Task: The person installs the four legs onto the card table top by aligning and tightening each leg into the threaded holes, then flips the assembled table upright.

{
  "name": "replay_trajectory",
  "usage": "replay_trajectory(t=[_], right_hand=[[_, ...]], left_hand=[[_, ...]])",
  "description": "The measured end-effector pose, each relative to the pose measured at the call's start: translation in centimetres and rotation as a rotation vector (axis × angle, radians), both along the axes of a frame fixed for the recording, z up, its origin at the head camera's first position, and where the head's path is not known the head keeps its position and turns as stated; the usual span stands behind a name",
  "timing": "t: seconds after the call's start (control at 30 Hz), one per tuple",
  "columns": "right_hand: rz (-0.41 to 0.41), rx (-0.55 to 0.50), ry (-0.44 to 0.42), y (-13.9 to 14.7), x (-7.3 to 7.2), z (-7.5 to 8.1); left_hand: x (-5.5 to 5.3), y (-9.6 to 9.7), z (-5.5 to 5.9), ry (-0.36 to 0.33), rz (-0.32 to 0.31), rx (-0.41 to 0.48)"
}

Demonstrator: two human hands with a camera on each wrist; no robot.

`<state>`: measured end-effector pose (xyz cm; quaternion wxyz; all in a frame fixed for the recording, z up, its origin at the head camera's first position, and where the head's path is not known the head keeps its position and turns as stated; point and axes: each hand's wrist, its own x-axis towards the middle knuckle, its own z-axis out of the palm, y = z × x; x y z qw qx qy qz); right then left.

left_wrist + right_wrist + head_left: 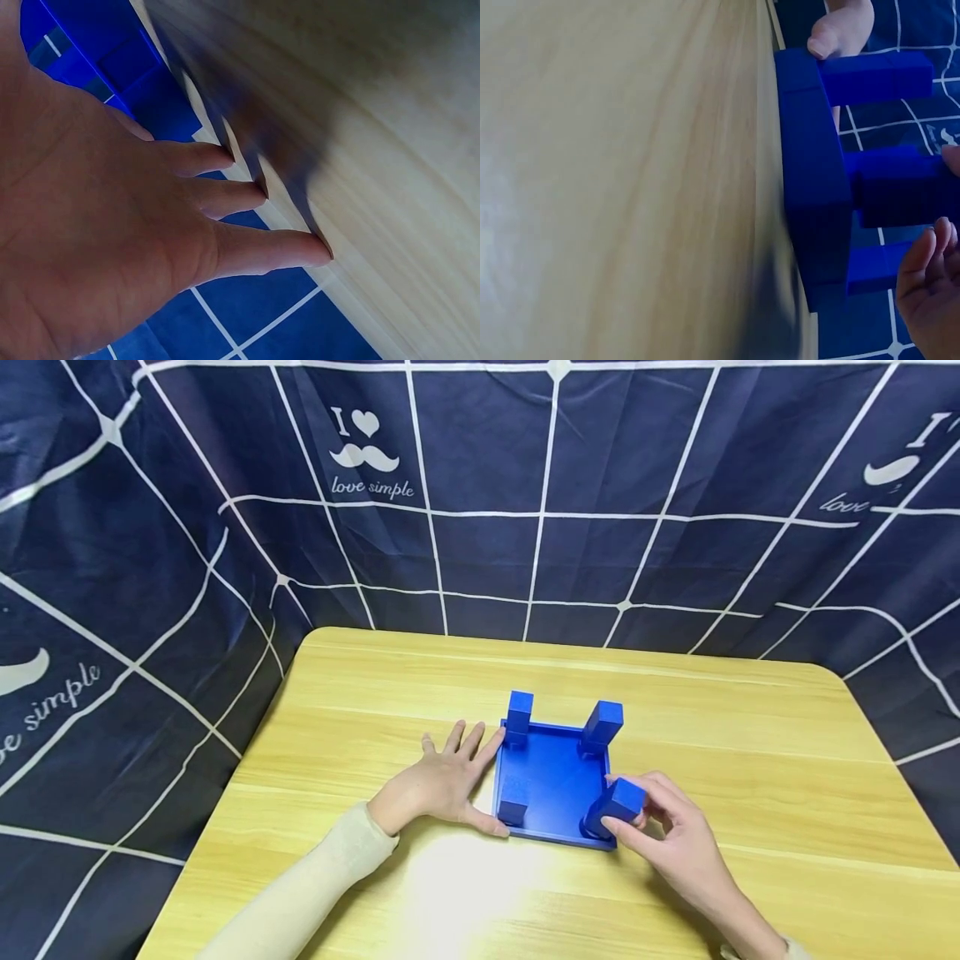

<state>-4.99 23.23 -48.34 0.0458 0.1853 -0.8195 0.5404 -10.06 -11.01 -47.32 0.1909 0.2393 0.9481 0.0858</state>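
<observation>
An upside-down small blue table lies on the wooden tabletop, its square panel [558, 781] edged by a low rim. Blocky blue legs rise at the corners: back left [519, 714], back right [602, 724], front left [513, 799] and front right [617, 803]. My right hand [678, 839] pinches the front-right leg near its top between thumb and fingers. In the right wrist view this leg [904, 191] stands out from the panel's side [810, 142]. My left hand [446, 781] spreads its fingers flat at the panel's left side, thumb at the front-left corner and forefinger by the back-left one.
The light wooden tabletop [375, 677] has rounded far corners. Behind it and to the left hangs a dark blue cloth [480, 552] with white grid lines and printed moustaches.
</observation>
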Motion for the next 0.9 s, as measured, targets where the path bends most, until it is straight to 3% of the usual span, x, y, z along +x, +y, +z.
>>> replay_trajectory(t=[0.3,0.57,0.9], right_hand=[[-0.068,0.053,-0.044,-0.26,0.12,0.37],[-0.066,0.107,-0.09,-0.54,0.26,0.46],[-0.085,0.058,-0.085,-0.53,0.43,0.1]], left_hand=[[0.01,-0.04,-0.06,-0.003,-0.003,-0.005],[0.02,0.01,-0.13,0.003,-0.002,-0.019],[0.06,-0.04,0.01,-0.006,-0.001,-0.015]])
